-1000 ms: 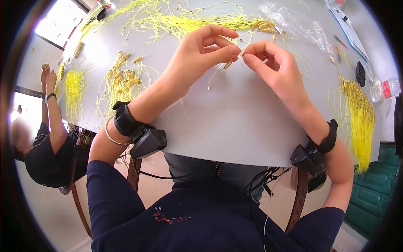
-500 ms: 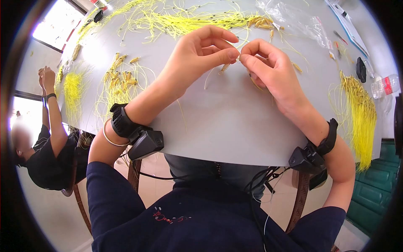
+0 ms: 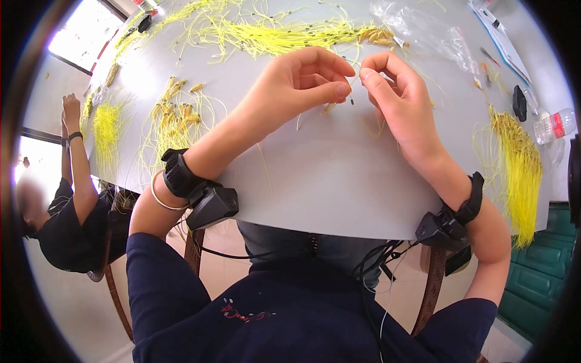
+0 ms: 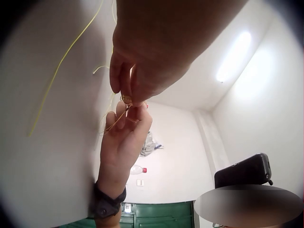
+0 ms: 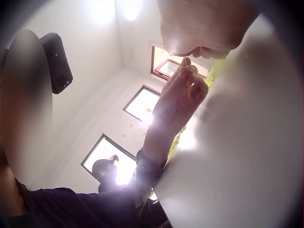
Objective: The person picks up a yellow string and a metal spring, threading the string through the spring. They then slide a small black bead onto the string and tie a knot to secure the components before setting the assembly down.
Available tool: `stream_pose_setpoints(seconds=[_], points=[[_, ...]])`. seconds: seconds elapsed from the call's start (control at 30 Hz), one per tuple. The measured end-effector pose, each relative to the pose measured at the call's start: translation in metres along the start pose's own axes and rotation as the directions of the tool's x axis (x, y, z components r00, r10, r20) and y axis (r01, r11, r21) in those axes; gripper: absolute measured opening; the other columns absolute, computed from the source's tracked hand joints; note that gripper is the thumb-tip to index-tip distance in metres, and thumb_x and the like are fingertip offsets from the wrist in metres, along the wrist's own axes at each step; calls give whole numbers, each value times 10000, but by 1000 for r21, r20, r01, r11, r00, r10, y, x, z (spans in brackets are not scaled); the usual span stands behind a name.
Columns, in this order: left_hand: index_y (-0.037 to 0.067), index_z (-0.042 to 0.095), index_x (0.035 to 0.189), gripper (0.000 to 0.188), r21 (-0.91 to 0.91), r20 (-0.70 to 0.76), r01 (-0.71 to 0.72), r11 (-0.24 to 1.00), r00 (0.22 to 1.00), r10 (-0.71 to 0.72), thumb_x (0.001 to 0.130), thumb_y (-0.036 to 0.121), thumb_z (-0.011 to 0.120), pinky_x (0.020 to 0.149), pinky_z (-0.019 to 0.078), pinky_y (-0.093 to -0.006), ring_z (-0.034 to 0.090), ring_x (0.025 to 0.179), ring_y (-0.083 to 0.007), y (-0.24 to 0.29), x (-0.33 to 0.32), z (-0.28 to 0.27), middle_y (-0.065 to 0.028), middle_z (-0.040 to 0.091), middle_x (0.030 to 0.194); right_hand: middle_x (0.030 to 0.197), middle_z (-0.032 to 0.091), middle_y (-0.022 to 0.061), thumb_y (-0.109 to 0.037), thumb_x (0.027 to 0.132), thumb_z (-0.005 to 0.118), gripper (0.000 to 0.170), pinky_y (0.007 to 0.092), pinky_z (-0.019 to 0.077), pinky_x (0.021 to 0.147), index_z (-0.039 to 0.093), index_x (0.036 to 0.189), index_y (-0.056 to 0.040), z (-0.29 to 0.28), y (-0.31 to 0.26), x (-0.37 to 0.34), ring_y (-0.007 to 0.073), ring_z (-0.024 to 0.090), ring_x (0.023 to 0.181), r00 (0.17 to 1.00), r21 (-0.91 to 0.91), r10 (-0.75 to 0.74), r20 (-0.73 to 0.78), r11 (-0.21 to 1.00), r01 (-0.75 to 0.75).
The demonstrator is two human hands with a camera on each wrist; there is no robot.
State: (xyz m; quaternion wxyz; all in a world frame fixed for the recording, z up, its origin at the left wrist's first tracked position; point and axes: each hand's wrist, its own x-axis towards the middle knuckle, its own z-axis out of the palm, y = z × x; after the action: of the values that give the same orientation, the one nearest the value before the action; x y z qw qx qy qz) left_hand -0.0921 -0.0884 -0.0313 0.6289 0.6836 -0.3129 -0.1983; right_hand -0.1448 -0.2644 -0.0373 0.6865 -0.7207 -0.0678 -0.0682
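Observation:
Raised over the grey table (image 3: 315, 181), my left hand (image 3: 302, 85) pinches a small ribbed golden coil (image 3: 329, 107) between thumb and fingers; the coil also shows in the right wrist view (image 5: 189, 85). Close on its right, my right hand (image 3: 402, 100) has thumb and forefinger pinched on thin yellow line (image 3: 380, 126), a loop of which hangs below the fingers. A small dark bead (image 3: 352, 102) sits on line between the two hands. How the line joins the coil is hidden by the fingers.
Yellow lines (image 3: 260, 33) spread across the far table, with golden coils (image 3: 378, 37) and a clear plastic bag (image 3: 436, 30). Another coil pile (image 3: 175, 112) lies left, a yellow bundle (image 3: 517, 175) right, near a bottle (image 3: 555, 126). Another person (image 3: 72, 212) sits at left.
The hands have moved slightly apart, with my right hand a little up and to the right. The dark bead now shows between them, and my left hand has lowered slightly.

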Motion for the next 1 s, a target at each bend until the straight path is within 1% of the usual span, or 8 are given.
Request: stream_pose_setpoints(seconds=[0.07,0.2,0.27,0.37,0.43,0.63,0.77,1.0], points=[[8,560,1034,236,-8,16,53,999,998,-53,837,122,624,789,460,-238,581,844,-107,1,0,0,-33,595,927,715,467,-48,-148,849,544,112,170,303,457,516,823,-43,0,-2,0,1,417,601,1000,-5,-13,-16,1000,13],[4,562,1020,228,-8,29,29,1000,999,-29,834,120,628,781,463,-241,583,846,-107,-1,0,-1,-38,595,921,745,507,-37,-159,862,546,124,164,331,483,540,852,-36,1,0,0,7,443,616,1000,-8,-6,-29,1000,5],[4,552,1031,240,4,-35,35,999,999,-35,834,117,629,784,465,-244,586,856,-111,1,-1,0,-44,597,926,761,529,-30,-166,867,548,135,162,342,496,553,868,-32,2,-1,0,9,453,620,999,-4,-13,-49,1000,13],[9,539,1050,256,-56,-80,15,998,997,-20,836,121,627,791,466,-244,589,860,-114,3,-1,0,-49,601,934,797,575,-14,-179,863,575,160,164,354,516,576,896,-22,1,-3,1,14,469,626,999,36,43,10,998,-44],[12,534,1058,267,-56,-92,25,998,995,-30,836,125,629,794,466,-245,590,860,-115,2,-1,0,-50,602,934,795,596,-6,-175,848,602,163,168,355,514,587,887,-18,1,-6,0,19,468,612,997,-9,48,56,999,-48],[17,534,1060,284,-38,-77,37,999,996,-40,825,136,642,781,465,-238,592,854,-114,3,-2,-1,-48,602,915,759,590,-4,-164,833,618,148,168,349,505,590,864,-22,3,0,2,22,455,590,996,-56,-54,65,997,58],[24,541,1047,272,5,-49,14,1000,999,-13,818,126,647,749,459,-226,590,842,-108,2,-2,-3,-41,600,895,767,579,-2,-164,851,591,147,179,354,512,577,856,-19,2,0,1,29,461,606,995,-114,-58,83,991,67],[22,547,1041,256,-57,-87,11,998,996,-16,823,121,639,739,458,-226,586,829,-106,2,-2,0,-44,601,908,779,513,-19,-186,900,510,169,187,365,576,527,878,-19,1,4,2,36,470,687,997,-57,-5,76,998,9]])
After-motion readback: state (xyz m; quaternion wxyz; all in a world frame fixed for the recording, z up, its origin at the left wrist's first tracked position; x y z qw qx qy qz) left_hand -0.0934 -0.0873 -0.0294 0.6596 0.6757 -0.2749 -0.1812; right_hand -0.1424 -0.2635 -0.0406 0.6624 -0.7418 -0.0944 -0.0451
